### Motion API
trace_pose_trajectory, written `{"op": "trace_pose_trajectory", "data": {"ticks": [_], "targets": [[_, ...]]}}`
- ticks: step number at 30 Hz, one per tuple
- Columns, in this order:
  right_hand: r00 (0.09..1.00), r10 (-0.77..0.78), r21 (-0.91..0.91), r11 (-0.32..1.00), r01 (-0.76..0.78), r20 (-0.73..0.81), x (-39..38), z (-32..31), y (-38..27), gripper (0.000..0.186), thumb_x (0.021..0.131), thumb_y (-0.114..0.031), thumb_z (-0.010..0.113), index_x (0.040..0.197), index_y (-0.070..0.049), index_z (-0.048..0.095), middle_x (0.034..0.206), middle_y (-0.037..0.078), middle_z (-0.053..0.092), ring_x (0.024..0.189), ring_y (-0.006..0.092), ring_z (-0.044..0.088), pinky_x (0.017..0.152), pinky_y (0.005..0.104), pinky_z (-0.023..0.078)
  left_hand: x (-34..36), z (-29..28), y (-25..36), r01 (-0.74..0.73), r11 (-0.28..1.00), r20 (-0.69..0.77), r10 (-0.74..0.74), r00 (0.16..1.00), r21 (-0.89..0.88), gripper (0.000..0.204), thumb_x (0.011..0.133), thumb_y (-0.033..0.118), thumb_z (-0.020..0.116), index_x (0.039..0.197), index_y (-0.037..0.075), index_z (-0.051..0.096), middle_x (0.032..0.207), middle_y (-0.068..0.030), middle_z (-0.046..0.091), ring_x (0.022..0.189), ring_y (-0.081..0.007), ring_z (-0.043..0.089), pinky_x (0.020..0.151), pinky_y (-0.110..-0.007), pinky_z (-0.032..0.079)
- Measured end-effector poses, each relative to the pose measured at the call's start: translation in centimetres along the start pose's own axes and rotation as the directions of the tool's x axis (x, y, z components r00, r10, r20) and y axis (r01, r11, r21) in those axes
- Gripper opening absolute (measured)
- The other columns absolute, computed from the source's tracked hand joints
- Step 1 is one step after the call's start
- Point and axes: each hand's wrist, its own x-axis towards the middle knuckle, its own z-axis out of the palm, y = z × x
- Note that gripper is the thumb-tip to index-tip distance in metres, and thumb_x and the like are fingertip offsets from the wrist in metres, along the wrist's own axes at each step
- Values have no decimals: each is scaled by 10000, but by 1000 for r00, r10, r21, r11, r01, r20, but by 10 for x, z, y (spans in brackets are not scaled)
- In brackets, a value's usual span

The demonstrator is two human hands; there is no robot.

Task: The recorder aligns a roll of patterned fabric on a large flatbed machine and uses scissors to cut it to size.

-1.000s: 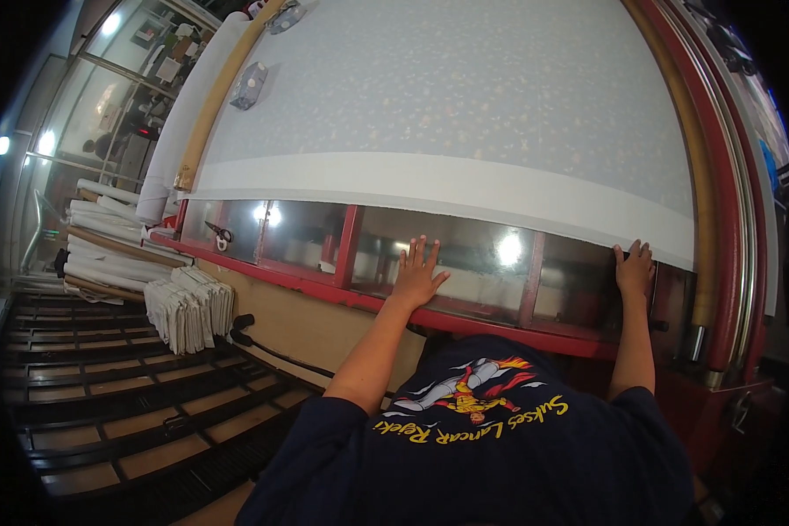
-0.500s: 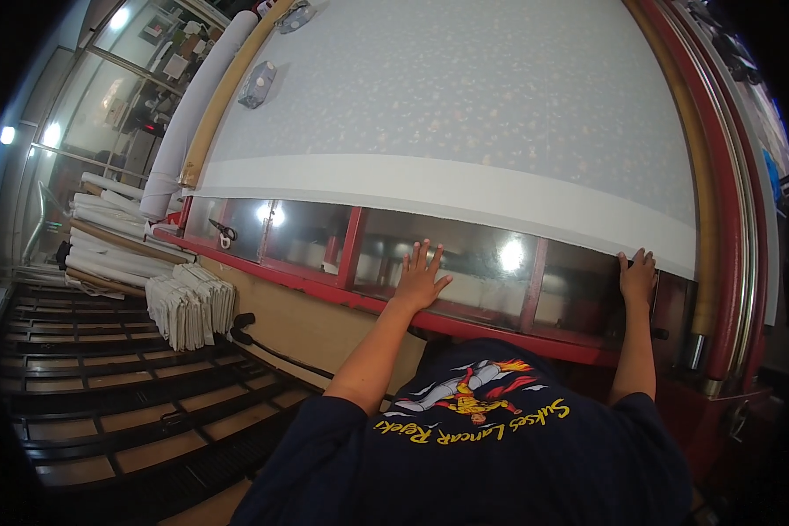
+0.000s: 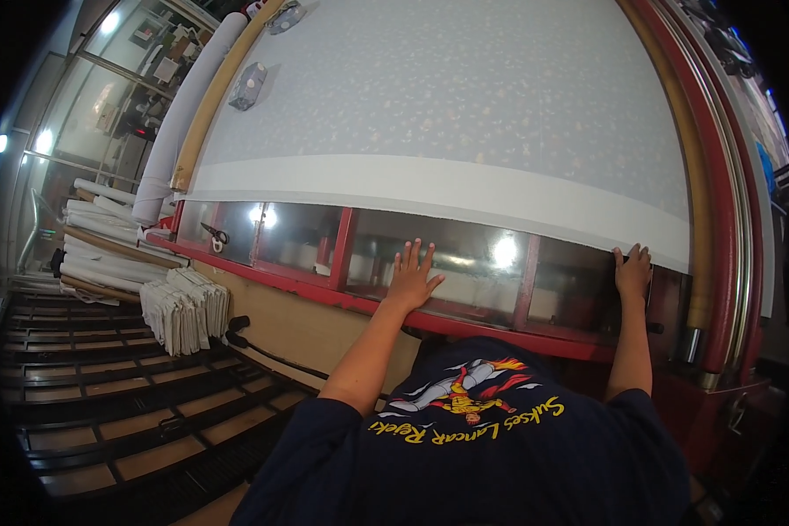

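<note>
A wide sheet of pale grey fabric [image 3: 447,96] with small light speckles stretches across the machine, ending in a plain white border [image 3: 394,180] on my side. My left hand [image 3: 412,279] rests with spread fingers on the glass panel [image 3: 473,280] in the red frame, a little short of the fabric edge. At the right, my right hand [image 3: 633,272] is at the border's edge, fingertips touching or just over it, fingers apart and holding nothing that I can see. Scissors [image 3: 215,237] lie on the glass at the far left.
Two grey wrapped blocks [image 3: 248,86] sit on the fabric's left side. Cardboard tubes [image 3: 698,219] and red and metal rollers flank the sheet. White rolls [image 3: 105,250] and a stack of folded white material [image 3: 184,311] stand on the left, beside black slatted flooring [image 3: 114,394].
The view has shifted slightly, so everything sits a little further left. Both hands keep nearly the same place and pose against the machine.
</note>
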Motion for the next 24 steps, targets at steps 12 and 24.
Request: {"op": "trace_pose_trajectory", "data": {"ticks": [12, 24], "targets": [[996, -39, -89, 996, 31, -83, 12, 20, 14, 765, 975, -574, 484, 1455, 19, 418, 1514, 280, 372, 1409, 409, 359, 1145, 504, 313, -6, -8, 5, 72, 997, 37, -73, 997, 23, 821, 984, 588, 442, 1600, 150, 121, 1645, -211, 55, 1518, -411, 56, 1207, -562, 105], [991, -41, -73, 997, 31, -130, 14, 18, 11, 751, 967, -570, 499, 1420, 28, 454, 1488, 265, 418, 1378, 409, 406, 1115, 485, 365, -2, -6, 2, 5, 1000, 19, -5, 1000, -9, 810, 975, 562, 484, 1588, 127, 182, 1631, -230, 109, 1511, -425, 94, 1192, -584, 141]]}}
